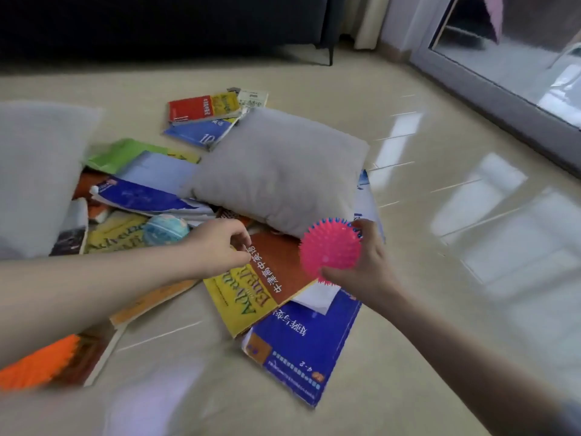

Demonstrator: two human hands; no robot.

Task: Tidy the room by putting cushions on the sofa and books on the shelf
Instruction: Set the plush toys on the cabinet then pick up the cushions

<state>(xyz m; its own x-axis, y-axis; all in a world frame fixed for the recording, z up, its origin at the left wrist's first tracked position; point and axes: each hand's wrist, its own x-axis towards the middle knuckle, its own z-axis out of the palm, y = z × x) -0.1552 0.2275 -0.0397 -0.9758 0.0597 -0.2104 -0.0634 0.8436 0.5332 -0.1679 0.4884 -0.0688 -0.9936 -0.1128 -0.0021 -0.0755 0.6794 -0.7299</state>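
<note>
grey cushion (279, 171) flat atop scattered books (251, 297) on floor (408, 247) | second cushion (34, 171) far left

right hand (366, 265) gripping pink spiky ball (330, 247), grey cushion (276, 171) atop scattered books (298, 341)

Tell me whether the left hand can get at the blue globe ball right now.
Probably yes: the globe ball lies uncovered among the books, right beside the left hand, with nothing between them.

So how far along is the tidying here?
Nothing done: middle cushion, left cushion and scattered books lie on the floor. In hand: right hand grips a pink spiky ball; left hand, fingers curled, at the yellow-brown book. Left: cushions to sofa, books shelved.
</note>
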